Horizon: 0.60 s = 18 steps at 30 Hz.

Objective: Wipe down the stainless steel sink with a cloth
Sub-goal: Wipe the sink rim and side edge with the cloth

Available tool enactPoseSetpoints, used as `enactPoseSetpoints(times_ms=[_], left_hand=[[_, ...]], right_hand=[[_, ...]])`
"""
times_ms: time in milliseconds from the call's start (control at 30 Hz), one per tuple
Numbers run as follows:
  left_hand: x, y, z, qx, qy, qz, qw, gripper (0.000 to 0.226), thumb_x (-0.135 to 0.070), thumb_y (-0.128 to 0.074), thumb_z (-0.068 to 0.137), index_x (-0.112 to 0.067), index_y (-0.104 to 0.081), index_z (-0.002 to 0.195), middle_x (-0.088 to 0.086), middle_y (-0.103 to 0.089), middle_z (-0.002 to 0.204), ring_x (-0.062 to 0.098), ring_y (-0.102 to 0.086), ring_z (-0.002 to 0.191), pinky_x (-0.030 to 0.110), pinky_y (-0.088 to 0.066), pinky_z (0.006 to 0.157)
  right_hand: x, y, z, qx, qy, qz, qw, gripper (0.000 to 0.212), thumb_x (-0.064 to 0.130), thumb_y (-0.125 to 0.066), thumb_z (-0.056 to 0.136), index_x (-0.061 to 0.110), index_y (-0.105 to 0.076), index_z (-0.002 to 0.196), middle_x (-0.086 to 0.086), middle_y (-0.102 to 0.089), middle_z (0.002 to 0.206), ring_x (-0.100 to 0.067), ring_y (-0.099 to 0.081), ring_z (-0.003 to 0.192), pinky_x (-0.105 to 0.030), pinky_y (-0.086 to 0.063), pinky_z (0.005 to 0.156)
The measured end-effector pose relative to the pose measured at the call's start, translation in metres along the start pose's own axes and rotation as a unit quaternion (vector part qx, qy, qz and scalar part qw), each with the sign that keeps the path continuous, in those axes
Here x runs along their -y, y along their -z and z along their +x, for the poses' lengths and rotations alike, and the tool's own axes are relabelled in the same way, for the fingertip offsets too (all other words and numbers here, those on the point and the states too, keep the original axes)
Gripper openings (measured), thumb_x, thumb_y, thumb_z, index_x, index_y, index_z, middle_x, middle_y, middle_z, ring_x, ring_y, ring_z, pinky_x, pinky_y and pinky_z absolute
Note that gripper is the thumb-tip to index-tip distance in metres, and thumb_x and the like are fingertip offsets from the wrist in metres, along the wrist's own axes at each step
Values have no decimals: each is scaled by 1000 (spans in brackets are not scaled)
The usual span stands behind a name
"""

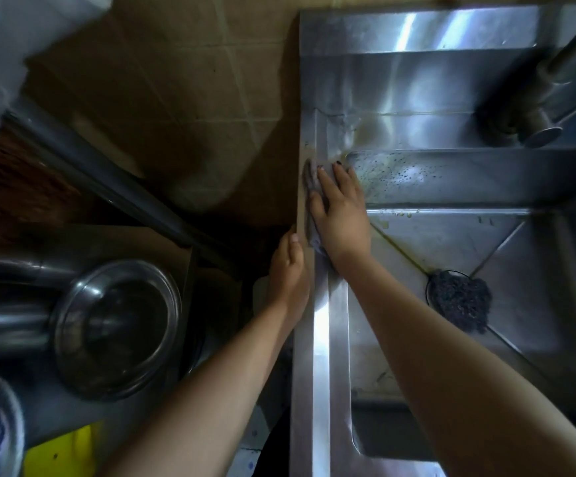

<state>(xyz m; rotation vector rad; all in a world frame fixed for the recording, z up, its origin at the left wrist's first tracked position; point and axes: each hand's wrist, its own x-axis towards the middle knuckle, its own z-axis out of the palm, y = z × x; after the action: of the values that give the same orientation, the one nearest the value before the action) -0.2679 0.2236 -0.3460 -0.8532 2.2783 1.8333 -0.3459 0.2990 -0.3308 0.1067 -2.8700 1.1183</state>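
Observation:
The stainless steel sink [321, 339] fills the right half of the view, its left rim running from top to bottom. My right hand [339, 211] lies flat with straight fingers on a greyish cloth [310, 177], pressing it onto the left rim near the basin's far corner. Only the cloth's edges show around the hand. My left hand [290, 273] rests on the rim's outer left edge, thumb on top and the fingers hidden over the side. The basin's back wall is speckled with dark spots.
A dark scouring pad [460, 302] sits over the drain in the basin. The faucet [541, 129] hangs at the upper right. Left of the sink are a round steel lid [118, 328] on stacked pots, a yellow object [62, 449] and tiled floor.

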Motion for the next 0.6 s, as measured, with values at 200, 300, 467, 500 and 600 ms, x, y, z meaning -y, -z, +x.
enactPoseSetpoints(times_ms=[200, 300, 467, 500, 600], left_hand=[[-1, -3, 6, -23, 11, 37, 999, 44, -34, -26, 100, -18, -39, 138, 8, -45, 140, 23, -43, 126, 20, -30, 93], [-3, 0, 8, 1, 5, 76, 997, 44, -32, -23, 101, -16, -36, 140, 8, -42, 142, 22, -40, 128, 11, -24, 85], [-6, 9, 18, 53, 16, 134, 989, 45, -34, -25, 100, -19, -30, 143, 11, -36, 144, 27, -39, 128, 24, -29, 94], [-9, 9, 22, 53, 17, 133, 990, 46, -34, -27, 100, -20, -28, 143, 11, -34, 145, 27, -39, 129, 27, -31, 97], [-22, 9, 37, 45, 24, 102, 993, 47, -35, -29, 100, -22, -26, 145, 9, -28, 149, 26, -33, 133, 31, -28, 103]], right_hand=[[-1, 6, -35, 1, -95, 76, 993, 45, 26, -47, 95, 18, -43, 138, -6, -25, 153, -24, -28, 138, -30, -32, 104], [0, 11, -59, -8, -138, 107, 985, 47, 22, -51, 93, 18, -42, 139, -8, -32, 150, -25, -34, 134, -30, -34, 100], [-9, 27, -76, -30, -170, 176, 969, 46, 12, -57, 87, 17, -50, 132, -6, -55, 132, -22, -52, 119, -18, -36, 90], [-8, 30, -75, -44, -171, 186, 966, 45, 11, -57, 87, 16, -51, 131, -6, -56, 130, -22, -53, 117, -18, -37, 89], [0, 39, -56, -82, -150, 218, 961, 43, 8, -57, 88, 14, -51, 130, -6, -57, 129, -20, -53, 116, -26, -41, 95]])
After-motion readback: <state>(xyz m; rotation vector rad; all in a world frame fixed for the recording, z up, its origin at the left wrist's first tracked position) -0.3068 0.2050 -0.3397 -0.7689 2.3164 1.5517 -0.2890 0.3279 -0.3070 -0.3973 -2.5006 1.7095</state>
